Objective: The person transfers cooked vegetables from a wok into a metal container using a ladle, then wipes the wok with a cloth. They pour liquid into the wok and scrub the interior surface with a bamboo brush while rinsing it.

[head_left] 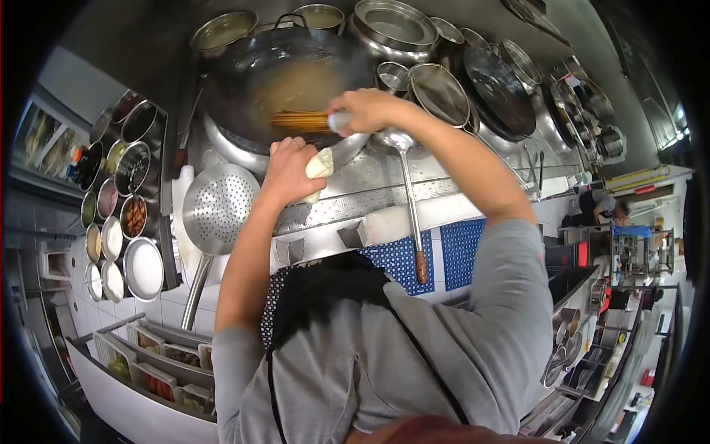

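A large black wok (229,85) sits on the range, with cloudy brownish liquid (296,83) in its bowl. My right hand (366,109) is closed around the pale handle end of a bamboo wok brush (299,120). The brush's bristles point left, low over the near side of the wok. At the near rim, my left hand (290,169) is closed on a folded whitish cloth (319,164). The fingers of that hand reach the rim, but their tips are partly hidden.
On the left lies a perforated skimmer (218,203), beside several metal seasoning pots (133,166). A long-handled ladle (407,177) rests to the right, near a round strainer (440,92) and a second dark wok (497,89). Another person (603,207) is far right.
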Available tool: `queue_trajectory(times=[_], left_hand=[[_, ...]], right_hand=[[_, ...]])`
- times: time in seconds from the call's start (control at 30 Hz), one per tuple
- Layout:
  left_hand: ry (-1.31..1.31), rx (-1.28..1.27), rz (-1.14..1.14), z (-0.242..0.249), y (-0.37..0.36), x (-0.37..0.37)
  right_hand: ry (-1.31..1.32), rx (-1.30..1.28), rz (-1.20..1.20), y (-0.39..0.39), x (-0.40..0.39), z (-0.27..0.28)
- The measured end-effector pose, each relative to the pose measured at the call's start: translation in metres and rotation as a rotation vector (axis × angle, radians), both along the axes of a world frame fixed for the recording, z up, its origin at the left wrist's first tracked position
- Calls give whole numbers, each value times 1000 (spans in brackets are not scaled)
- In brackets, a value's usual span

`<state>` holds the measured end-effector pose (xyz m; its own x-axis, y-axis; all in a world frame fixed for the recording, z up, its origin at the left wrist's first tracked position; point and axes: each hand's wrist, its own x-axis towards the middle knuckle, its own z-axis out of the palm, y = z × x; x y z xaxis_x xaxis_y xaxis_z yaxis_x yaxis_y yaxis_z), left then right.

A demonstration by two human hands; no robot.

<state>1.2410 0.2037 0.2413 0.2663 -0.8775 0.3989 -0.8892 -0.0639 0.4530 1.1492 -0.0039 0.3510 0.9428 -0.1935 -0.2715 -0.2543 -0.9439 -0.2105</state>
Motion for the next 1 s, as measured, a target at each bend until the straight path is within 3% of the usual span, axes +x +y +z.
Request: queue_trajectory(times=[0.03, 0.13, 0.23, 0.3, 0.4, 0.47, 0.67, 0.7, 0.77, 0.9, 1.0], left_hand=[[9, -33, 5, -2, -1, -1], [3, -136, 26, -5, -4, -1], [7, -142, 50, -4, -9, -3], [21, -126, 47, -3, -11, -4], [8, -94, 52, -3, -15, -3], [7, -81, 47, 0, -10, -7], [8, -71, 57, 2, -10, -4], [13, -89, 45, 2, -11, -2], [17, -120, 48, 2, -12, -3], [37, -184, 55, -2, -13, -2], [54, -137, 58, -10, -8, 0]], right_hand=[[10, -112, 61, -11, -7, 2], [101, -422, -65, -39, -5, 9], [-46, -517, -87, -84, 42, -6], [-99, -347, -127, -94, 105, -19], [-291, -122, -324, -49, 179, -47], [-300, -18, -310, -29, 181, -61], [-216, -189, -78, -48, 83, -61], [-198, -233, -142, -56, 78, -64], [-171, -313, -241, -70, 89, -73], [-413, 22, -463, -52, 181, -55], [-383, 150, -458, 2, 205, -57]])
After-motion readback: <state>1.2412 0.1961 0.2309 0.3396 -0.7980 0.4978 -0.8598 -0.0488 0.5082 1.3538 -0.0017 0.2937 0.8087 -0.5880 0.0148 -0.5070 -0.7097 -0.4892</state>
